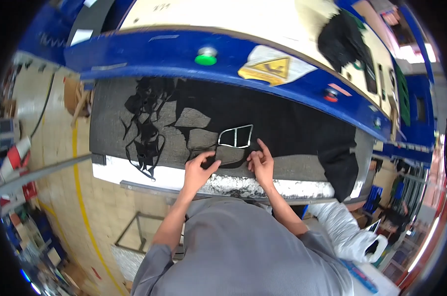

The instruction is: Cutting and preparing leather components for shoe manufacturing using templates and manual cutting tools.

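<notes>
A small metal-edged cutting die [235, 136] with a crossbar lies on a black sheet of material [292, 130], which has several cut-out gaps. My left hand [199, 171] is at the sheet's near edge, left of the die; its fingers are bent, with thumb and forefinger apart. Close to the die's right side is my right hand [263, 164], forefinger stretched out and the other fingers curled. A thin black strip borders the gap between my hands. I see nothing lifted in either hand.
Black offcuts [147, 130] lie tangled on the grey work surface [110, 128] to the left. Across the far side runs a blue machine beam [149, 56] with a green button [206, 56] and a red button [331, 94]. A white plastic-wrapped bundle [339, 227] stands at my right.
</notes>
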A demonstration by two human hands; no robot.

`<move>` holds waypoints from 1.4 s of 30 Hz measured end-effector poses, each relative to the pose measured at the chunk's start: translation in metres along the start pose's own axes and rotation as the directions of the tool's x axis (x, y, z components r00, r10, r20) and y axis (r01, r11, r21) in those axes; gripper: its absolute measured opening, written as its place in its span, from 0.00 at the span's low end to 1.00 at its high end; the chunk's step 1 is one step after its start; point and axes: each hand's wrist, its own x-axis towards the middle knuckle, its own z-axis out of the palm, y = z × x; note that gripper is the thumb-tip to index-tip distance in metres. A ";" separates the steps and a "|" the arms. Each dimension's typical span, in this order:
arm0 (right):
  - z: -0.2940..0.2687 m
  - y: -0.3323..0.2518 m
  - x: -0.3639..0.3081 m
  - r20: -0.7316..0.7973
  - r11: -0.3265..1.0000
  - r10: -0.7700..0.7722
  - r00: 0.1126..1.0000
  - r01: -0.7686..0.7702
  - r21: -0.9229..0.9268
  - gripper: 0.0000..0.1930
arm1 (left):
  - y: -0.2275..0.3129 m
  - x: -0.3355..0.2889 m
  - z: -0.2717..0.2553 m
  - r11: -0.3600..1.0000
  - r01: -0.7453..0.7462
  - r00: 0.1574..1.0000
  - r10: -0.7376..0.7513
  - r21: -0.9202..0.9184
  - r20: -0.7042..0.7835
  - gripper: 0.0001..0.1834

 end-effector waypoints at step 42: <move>-0.037 0.060 -0.116 0.287 0.168 -0.545 0.788 0.438 -0.883 0.21 | -0.028 -0.079 0.041 0.855 -0.331 0.911 0.400 0.401 -0.102 0.09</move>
